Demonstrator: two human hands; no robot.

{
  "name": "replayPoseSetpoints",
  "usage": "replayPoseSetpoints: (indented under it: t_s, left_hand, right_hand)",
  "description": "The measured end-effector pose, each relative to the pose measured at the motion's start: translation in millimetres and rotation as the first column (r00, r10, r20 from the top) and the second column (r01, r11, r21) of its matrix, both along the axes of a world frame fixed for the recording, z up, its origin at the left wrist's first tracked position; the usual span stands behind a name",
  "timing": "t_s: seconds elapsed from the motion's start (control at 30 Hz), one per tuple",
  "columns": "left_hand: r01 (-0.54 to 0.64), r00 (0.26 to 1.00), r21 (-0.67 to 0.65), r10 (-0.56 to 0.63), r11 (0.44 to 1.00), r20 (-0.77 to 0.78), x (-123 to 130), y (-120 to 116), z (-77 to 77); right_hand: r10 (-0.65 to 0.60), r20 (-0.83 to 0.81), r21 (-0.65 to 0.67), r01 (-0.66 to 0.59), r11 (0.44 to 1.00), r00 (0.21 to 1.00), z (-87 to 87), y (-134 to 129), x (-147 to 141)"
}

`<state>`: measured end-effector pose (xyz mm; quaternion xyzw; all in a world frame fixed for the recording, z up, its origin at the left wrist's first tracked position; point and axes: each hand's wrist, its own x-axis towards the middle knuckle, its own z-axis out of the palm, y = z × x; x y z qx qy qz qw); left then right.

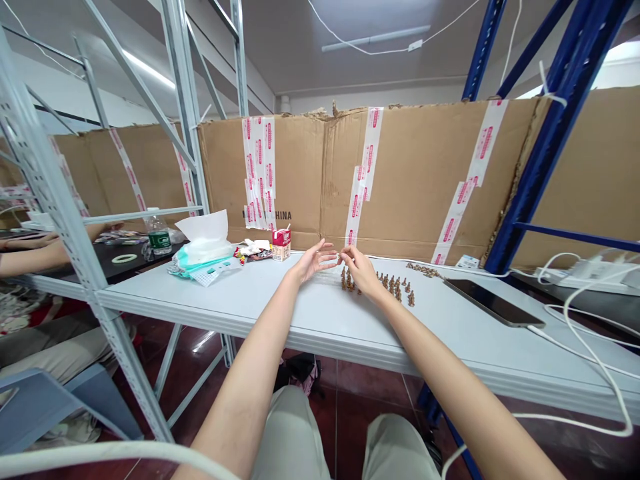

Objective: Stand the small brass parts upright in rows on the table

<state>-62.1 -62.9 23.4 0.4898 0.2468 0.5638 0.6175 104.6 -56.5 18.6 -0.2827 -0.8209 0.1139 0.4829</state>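
Right hand (363, 272) pinches over a row of small brown pieces (387, 287)

The row lies on a white folding table (320, 320), and the right hand hovers over its left end, where the pieces bunch most closely. Its thumb and fingers are drawn together at the tips, though whether they grip a piece is too small to tell. The left hand (314, 260) is released, with fingers spread and palm turned toward the right hand, its fingertips just beside the pinch and holding nothing visible.

The work in hand looks like fine handling of these pieces at the end of the row; a pinch this small calls for steady, exact fingertip control, since the neighbouring pieces stand so close.

Beyond the row's right end lies a loose clump of similar brown pieces (423, 269), and further right a dark tablet (487, 302) with a white cable (575, 347) plugged in. Left of the row sit a small red-and-white carton (281, 245), crumpled wrappers (253, 251) and a packet of wet wipes (203, 250).

The exact shape of the pieces is hard to make out — they are tiny at this range — and the right hand hides those beneath it. Another person's arm (50, 257) shows at the far left, cut off by the frame.
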Motion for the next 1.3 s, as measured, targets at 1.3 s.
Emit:
replayPoseSetpoints:
  t_s: [1.3]
  left_hand:
    - [-0.19,0.94,0.245,0.248,0.951,-0.233,1.8,3.8,-5.9]
  right_hand:
    - [-0.149,0.015,0.015,0.149,0.989,0.989,-4.6,6.9,5.5]
